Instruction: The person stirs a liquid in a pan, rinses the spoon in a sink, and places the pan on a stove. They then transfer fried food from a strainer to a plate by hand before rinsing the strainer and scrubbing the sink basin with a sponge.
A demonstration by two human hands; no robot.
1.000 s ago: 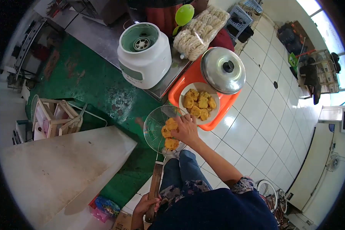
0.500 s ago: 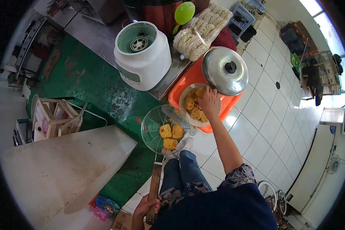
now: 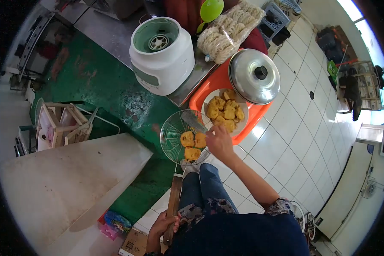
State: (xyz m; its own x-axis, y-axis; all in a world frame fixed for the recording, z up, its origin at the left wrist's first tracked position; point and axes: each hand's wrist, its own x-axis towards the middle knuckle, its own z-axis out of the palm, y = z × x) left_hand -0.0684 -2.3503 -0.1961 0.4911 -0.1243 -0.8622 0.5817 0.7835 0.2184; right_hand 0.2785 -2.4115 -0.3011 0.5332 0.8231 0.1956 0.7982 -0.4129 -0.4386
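Observation:
My left hand (image 3: 163, 225) is closed around the wooden handle (image 3: 173, 200) of a round wire strainer (image 3: 168, 145). Several golden fried pieces (image 3: 192, 154) lie in its mesh, beside a grey flat metal strip (image 3: 194, 121). Over the strainer's right rim is my right hand (image 3: 221, 144), its fingers curled together close to the rightmost fried piece (image 3: 200, 140). Whatever is between those fingertips is hidden. Just beyond that hand, a pale plate (image 3: 242, 128) holds a heap of similar fried pieces (image 3: 228, 112).
The plate sits in an orange tray (image 3: 254, 121), partly under a silver lid (image 3: 251, 83). A white appliance base (image 3: 164, 64) and a bag of noodle-like coils (image 3: 228, 34) stand behind. A large pale panel (image 3: 72, 175) is at left, a cardboard box (image 3: 136, 242) below.
My right hand has moved from the fried pieces on the plate down-left to the strainer's right rim. My left hand keeps hold of the handle. The view has shifted slightly.

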